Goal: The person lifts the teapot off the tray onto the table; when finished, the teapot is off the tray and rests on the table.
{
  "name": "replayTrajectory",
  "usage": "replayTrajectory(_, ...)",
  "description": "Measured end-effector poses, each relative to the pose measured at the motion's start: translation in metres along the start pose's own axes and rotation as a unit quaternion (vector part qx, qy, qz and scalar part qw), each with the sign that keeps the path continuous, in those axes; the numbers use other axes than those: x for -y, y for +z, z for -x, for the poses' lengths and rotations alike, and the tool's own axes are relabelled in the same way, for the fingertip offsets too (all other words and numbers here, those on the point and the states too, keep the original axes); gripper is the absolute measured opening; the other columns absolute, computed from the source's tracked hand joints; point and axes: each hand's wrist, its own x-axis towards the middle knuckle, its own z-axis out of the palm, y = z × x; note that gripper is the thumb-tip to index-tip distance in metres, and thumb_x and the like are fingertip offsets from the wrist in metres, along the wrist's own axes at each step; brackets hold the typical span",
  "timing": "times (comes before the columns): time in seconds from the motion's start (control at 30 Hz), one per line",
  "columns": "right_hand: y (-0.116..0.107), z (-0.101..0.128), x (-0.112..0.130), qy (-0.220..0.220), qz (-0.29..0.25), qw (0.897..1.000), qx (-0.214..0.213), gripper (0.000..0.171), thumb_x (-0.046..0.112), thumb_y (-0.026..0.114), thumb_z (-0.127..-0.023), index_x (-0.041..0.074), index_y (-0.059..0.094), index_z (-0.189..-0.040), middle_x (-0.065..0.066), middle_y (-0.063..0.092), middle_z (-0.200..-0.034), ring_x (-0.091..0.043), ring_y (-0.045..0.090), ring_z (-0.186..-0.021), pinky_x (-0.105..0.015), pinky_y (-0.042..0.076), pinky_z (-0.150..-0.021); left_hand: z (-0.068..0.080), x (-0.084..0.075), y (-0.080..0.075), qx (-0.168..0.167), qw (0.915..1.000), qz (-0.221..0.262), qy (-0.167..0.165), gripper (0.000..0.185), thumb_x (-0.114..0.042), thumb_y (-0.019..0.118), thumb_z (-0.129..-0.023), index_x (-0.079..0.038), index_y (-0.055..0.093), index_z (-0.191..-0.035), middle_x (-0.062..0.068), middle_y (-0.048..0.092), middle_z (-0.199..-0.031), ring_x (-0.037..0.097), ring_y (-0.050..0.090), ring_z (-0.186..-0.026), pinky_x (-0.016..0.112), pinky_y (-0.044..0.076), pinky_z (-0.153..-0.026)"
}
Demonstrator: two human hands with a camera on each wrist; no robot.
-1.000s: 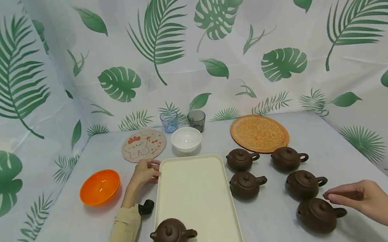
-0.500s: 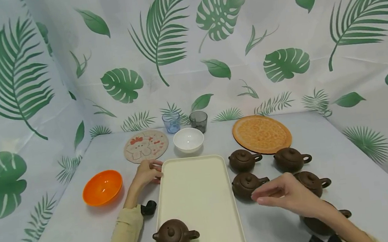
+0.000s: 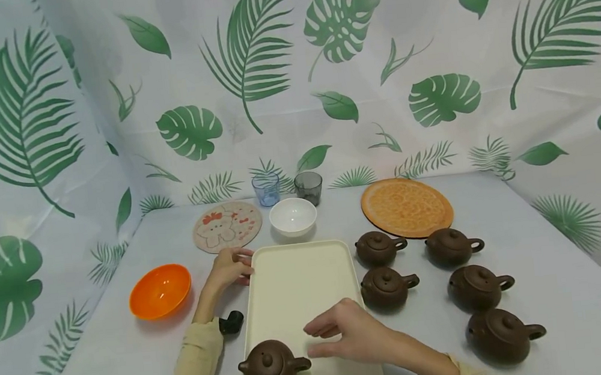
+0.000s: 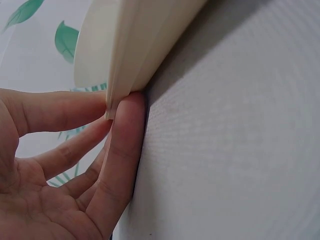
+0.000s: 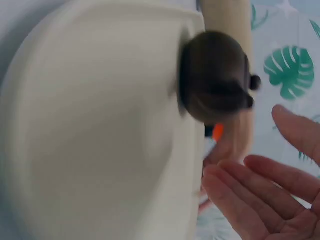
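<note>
A cream tray [image 3: 298,272] lies at the table's middle with one brown teapot [image 3: 269,368] on its near left corner. My right hand [image 3: 315,340] hovers over the tray just right of that teapot's handle, fingers loosely spread and holding nothing. The right wrist view shows the teapot [image 5: 215,77] blurred on the tray [image 5: 100,140], with the right hand [image 5: 270,180] beside it. My left hand [image 3: 234,265] holds the tray's far left corner. In the left wrist view the left hand [image 4: 110,117] pinches the tray's rim [image 4: 125,50]. Several more teapots [image 3: 386,288] stand to the tray's right.
An orange bowl [image 3: 159,290] sits at the left. Behind the tray are a white bowl [image 3: 292,216], a blue glass [image 3: 266,189], a grey glass [image 3: 308,187], a printed round coaster [image 3: 227,226] and an orange round mat [image 3: 407,207]. Leaf-print cloth walls the table.
My right hand has swept left from beside the nearest right teapot, past the teapots, to over the tray by the teapot on it. The left hand has stayed put.
</note>
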Motion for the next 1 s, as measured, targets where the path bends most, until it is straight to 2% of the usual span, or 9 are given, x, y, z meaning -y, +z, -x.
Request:
replayTrajectory(0.17, 0.019, -0.009, 0.002, -0.003, 0.014, 1.0, 0.012, 0.03, 0.021, 0.077, -0.081, -0.001, 0.073, -0.101, -0.008, 0.073, -0.1, -0.007, 0.069, -0.087, -0.012, 0.054, -0.073, 0.0, -0.001, -0.001, 0.0, 1.0, -0.001, -0.002, 0.042, 0.011, 0.065, -0.075, 0.01, 0.059, -0.116, 0.018, 0.063, -0.088, 0.017, 0.06, -0.06, 0.03, 0.058, -0.054)
replayTrajectory(0.3, 0.03, -0.012, 0.004, -0.014, 0.06, 0.998, 0.025, 0.015, 0.018, 0.077, -0.08, 0.005, 0.077, -0.088, 0.004, 0.074, -0.084, 0.01, 0.062, -0.073, -0.008, 0.051, -0.064, 0.0, -0.001, -0.001, -0.001, 1.0, -0.004, -0.006, 0.042, 0.011, 0.064, -0.075, 0.009, 0.059, -0.117, 0.018, 0.063, -0.089, 0.017, 0.06, -0.061, 0.03, 0.059, -0.055)
replayTrajectory(0.4, 0.035, -0.012, 0.007, -0.018, 0.089, 0.996, 0.02, 0.008, 0.016, 0.078, -0.079, 0.008, 0.077, -0.079, 0.009, 0.071, -0.073, 0.016, 0.056, -0.064, -0.006, 0.049, -0.058, 0.0, 0.0, 0.0, -0.005, 0.9999, -0.006, -0.006, 0.042, 0.011, 0.065, -0.075, 0.009, 0.059, -0.116, 0.018, 0.063, -0.089, 0.016, 0.06, -0.061, 0.031, 0.059, -0.055)
replayTrajectory(0.5, 0.038, -0.012, 0.01, -0.014, 0.093, 0.996, 0.004, 0.006, 0.014, 0.079, -0.078, 0.009, 0.077, -0.076, 0.009, 0.071, -0.07, 0.017, 0.055, -0.061, -0.005, 0.048, -0.056, 0.0, 0.0, 0.0, -0.008, 0.9999, -0.007, -0.005, 0.042, 0.01, 0.065, -0.075, 0.008, 0.06, -0.116, 0.017, 0.063, -0.089, 0.016, 0.06, -0.06, 0.03, 0.059, -0.054)
replayTrajectory(0.7, 0.04, -0.01, 0.014, -0.012, 0.1, 0.995, -0.024, 0.002, 0.011, 0.078, -0.078, 0.009, 0.078, -0.079, 0.004, 0.073, -0.074, 0.013, 0.058, -0.064, -0.004, 0.046, -0.056, 0.002, 0.0, 0.0, -0.004, 1.0, -0.003, 0.003, 0.041, 0.011, 0.064, -0.075, 0.01, 0.059, -0.115, 0.018, 0.062, -0.088, 0.016, 0.06, -0.059, 0.03, 0.058, -0.053)
replayTrajectory(0.87, 0.035, -0.006, 0.012, -0.056, 0.103, 0.992, -0.043, 0.004, 0.01, 0.076, -0.079, 0.008, 0.079, -0.081, 0.003, 0.073, -0.076, 0.016, 0.052, -0.062, -0.004, 0.044, -0.054, 0.002, 0.001, 0.0, -0.003, 1.0, 0.0, 0.001, 0.041, 0.011, 0.065, -0.075, 0.009, 0.06, -0.115, 0.017, 0.062, -0.088, 0.017, 0.06, -0.058, 0.03, 0.058, -0.053)
replayTrajectory(1.0, 0.02, 0.001, 0.01, -0.084, 0.094, 0.991, -0.05, 0.009, 0.013, 0.075, -0.081, 0.006, 0.079, -0.085, 0.002, 0.073, -0.078, 0.017, 0.046, -0.06, -0.005, 0.044, -0.051, 0.001, 0.0, 0.0, -0.004, 1.0, -0.002, 0.001, 0.04, 0.011, 0.064, -0.075, 0.009, 0.06, -0.115, 0.017, 0.062, -0.088, 0.017, 0.06, -0.058, 0.03, 0.058, -0.053)
